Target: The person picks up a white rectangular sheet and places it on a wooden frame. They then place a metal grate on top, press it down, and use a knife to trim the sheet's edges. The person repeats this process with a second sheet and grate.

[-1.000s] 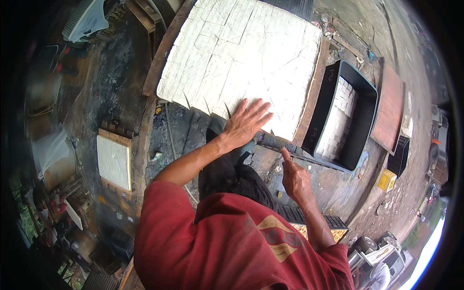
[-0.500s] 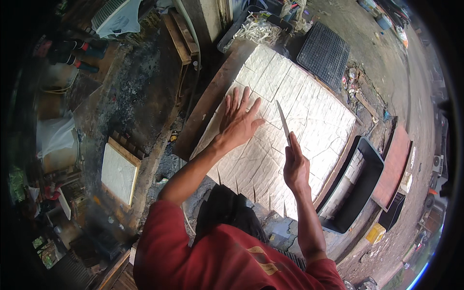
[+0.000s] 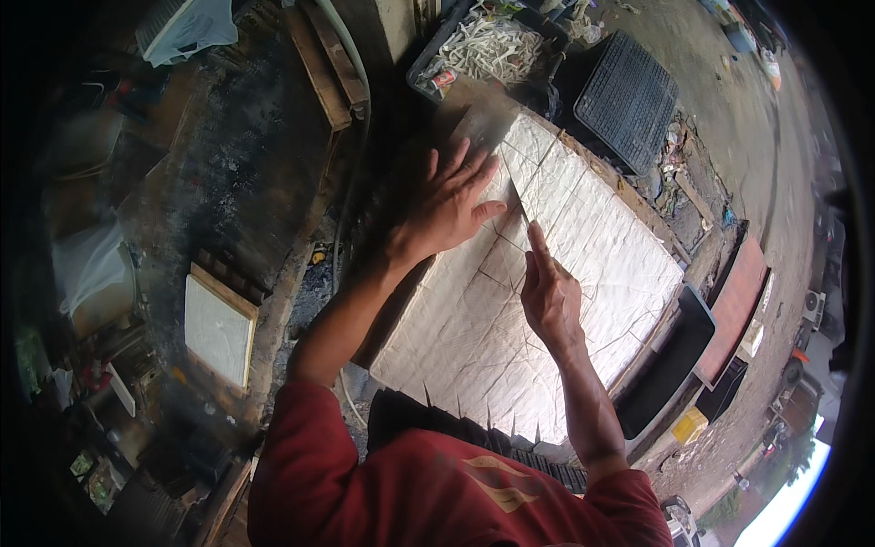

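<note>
A large pale sheet (image 3: 602,246), slightly rumpled and cut by lines into rectangles, lies on a brown wooden board (image 3: 629,190). My left hand (image 3: 445,208) is spread flat over the sheet's left edge near its far end, fingers apart and holding nothing. In my right hand (image 3: 551,296) is a long thin knife (image 3: 520,202), its handle mostly hidden in the grip. The forefinger stretches forward along the knife. The blade points to the far left and lies along a line in the sheet, just right of my left hand. Narrow dark slits mark the sheet's near edge.
Beyond the board stands a dark tray of pale strips (image 3: 492,50). A dark gridded mat (image 3: 629,96) lies at the far right. On the right are a black bin (image 3: 670,369), a reddish board (image 3: 734,305) and a yellow block (image 3: 690,426). A pale wood-edged panel (image 3: 219,328) sits left.
The view has shifted. My left hand has slid toward the sheet's left edge. My right hand has brought the knife farther left, close to the left hand.
</note>
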The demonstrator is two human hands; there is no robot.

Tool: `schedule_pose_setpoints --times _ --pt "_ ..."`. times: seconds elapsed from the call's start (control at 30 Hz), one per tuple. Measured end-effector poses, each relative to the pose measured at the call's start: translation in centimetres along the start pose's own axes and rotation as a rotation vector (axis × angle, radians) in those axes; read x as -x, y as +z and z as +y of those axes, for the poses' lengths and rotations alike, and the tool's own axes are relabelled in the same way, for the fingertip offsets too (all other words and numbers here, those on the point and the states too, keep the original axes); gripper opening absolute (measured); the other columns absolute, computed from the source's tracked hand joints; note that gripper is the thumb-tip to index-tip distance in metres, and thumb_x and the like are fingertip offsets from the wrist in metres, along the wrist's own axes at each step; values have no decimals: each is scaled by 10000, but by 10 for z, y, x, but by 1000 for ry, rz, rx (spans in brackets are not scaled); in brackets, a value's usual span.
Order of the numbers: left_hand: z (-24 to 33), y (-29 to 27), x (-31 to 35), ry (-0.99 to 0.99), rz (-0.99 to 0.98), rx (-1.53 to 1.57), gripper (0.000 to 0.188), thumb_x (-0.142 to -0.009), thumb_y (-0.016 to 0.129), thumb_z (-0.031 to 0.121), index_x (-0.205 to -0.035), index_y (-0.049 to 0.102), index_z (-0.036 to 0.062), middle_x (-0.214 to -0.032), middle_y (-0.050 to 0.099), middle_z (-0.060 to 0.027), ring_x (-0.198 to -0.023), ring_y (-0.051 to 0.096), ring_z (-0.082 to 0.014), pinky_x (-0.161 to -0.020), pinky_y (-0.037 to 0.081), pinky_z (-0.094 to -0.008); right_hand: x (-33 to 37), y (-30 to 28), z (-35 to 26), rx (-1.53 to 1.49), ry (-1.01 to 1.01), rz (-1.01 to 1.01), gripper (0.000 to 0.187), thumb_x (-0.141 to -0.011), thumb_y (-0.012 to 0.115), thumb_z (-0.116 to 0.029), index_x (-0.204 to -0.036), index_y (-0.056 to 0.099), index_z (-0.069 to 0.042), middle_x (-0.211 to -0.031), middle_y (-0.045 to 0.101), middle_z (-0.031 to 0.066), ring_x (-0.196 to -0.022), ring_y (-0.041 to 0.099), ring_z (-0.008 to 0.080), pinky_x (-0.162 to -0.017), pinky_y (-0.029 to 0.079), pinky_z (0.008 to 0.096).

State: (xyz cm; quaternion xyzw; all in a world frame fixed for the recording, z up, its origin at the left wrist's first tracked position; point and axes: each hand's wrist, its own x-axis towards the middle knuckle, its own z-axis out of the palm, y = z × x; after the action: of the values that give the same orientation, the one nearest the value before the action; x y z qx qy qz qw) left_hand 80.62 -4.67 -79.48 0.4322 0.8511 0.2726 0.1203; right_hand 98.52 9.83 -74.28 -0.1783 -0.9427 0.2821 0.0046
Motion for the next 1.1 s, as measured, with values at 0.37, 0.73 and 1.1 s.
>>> schedule_pose_setpoints --times 0.37,0.73,1.1 --pt "49 12 55 58 57 -127 562 -1053 567 406 -1455 567 14 -1644 382 -190 -1573 225 -421 -1242 178 -642 132 -28 26 32 112 -102 567 -1049 580 -98 -1586 417 -177 -802 690 215 -632 679 389 -555 509 480" --pt "176 72 209 -25 -47 -227 598 -1049 575 376 -1538 480 46 -1667 344 -184 -1553 262 -436 -1228 223 -633 268 -51 66 60 159 -132 544 -1046 583 -149 -1569 438 -183 -818 707 266 -691 683 467 -617 519 532" --pt "258 135 280 -8 -20 -201 605 -1053 552 398 -1534 485 36 -1669 333 -199 -1549 256 -451 -1231 209 -632 378 -71 93 101 140 -117 507 -1039 548 -163 -1540 474 -161 -739 681 276 -660 690 453 -627 536 548"
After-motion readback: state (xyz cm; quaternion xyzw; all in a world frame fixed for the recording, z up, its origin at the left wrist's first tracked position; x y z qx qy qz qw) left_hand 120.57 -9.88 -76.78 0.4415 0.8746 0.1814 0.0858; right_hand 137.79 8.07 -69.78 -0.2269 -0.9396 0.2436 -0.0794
